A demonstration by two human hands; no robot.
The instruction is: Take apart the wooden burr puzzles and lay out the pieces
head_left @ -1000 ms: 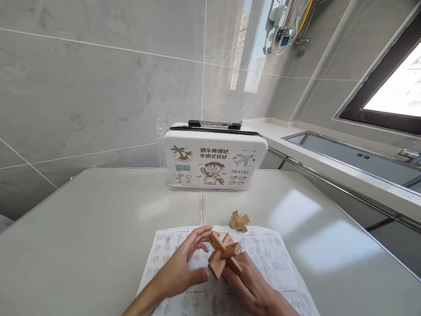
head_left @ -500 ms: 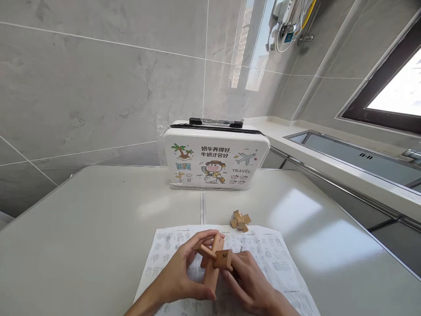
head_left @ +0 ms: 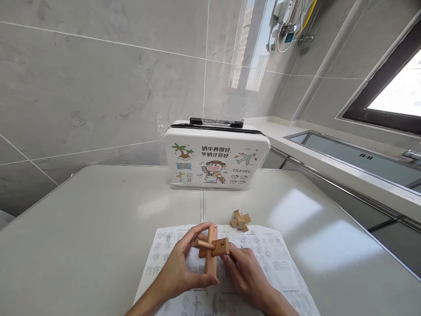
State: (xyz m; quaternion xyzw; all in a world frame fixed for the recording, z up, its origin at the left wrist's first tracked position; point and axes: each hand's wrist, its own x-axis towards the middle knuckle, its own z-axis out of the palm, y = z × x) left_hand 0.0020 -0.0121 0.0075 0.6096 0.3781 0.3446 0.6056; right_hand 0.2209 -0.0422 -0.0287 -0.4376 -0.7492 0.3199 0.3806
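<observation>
A wooden cross-shaped puzzle [head_left: 211, 251] of interlocked bars stands upright over a printed instruction sheet [head_left: 269, 263]. My left hand [head_left: 179, 267] pinches it from the left, fingers on top and thumb at the lower end. My right hand [head_left: 245, 274] grips the bar marked with a letter from the right. A smaller assembled wooden puzzle [head_left: 240, 220] lies on the table just beyond the sheet's far edge, untouched.
A white cartoon-printed case [head_left: 215, 158] with a black handle stands at the back of the white table [head_left: 98, 219] against the tiled wall. A counter with a sink [head_left: 355, 153] runs along the right, under a window.
The puzzle has been turned from tilted to upright between both hands. My left hand closed round it, from fingers resting near it to a pinch.
</observation>
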